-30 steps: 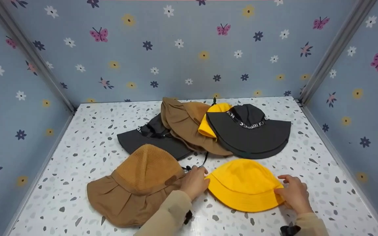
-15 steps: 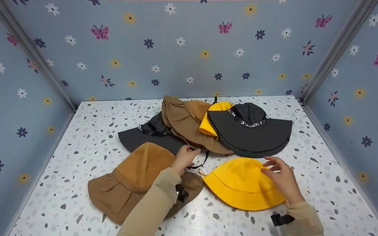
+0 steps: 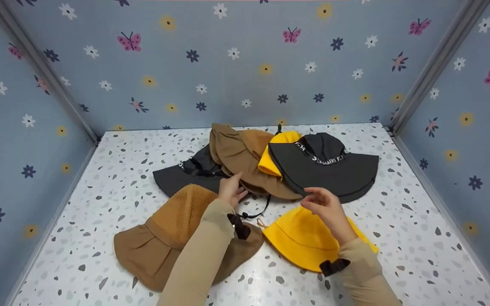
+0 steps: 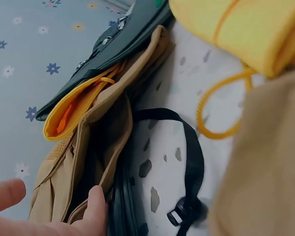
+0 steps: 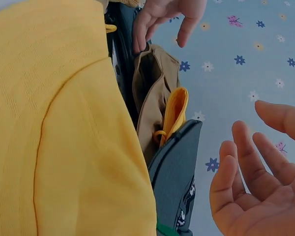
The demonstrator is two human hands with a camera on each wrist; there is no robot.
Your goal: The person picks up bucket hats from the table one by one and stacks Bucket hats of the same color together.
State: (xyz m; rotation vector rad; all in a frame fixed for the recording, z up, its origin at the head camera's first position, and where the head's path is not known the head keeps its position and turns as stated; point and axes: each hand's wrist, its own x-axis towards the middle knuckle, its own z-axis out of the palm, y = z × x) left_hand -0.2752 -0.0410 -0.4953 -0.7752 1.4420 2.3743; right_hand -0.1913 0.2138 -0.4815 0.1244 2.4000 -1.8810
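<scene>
In the head view my left hand reaches to the near brim of the rear brown hat, over the left black hat. The left wrist view has its fingertip right at that brim's edge, the thumb held apart. My right hand is over the front yellow bucket hat, fingers slightly bent and holding nothing. Its palm and spread fingers show in the right wrist view. A front brown hat with a knitted crown lies partly under my left sleeve.
A black wide-brimmed hat with white lettering overlaps a second yellow hat and the rear brown hat. A black strap with a buckle lies on the speckled table. Flower-patterned walls enclose the table's back and sides.
Both hands have left the front yellow hat's edges. The left moved up and away to the rear brown hat's brim; the right moved left and up over the yellow hat. The hats stay put.
</scene>
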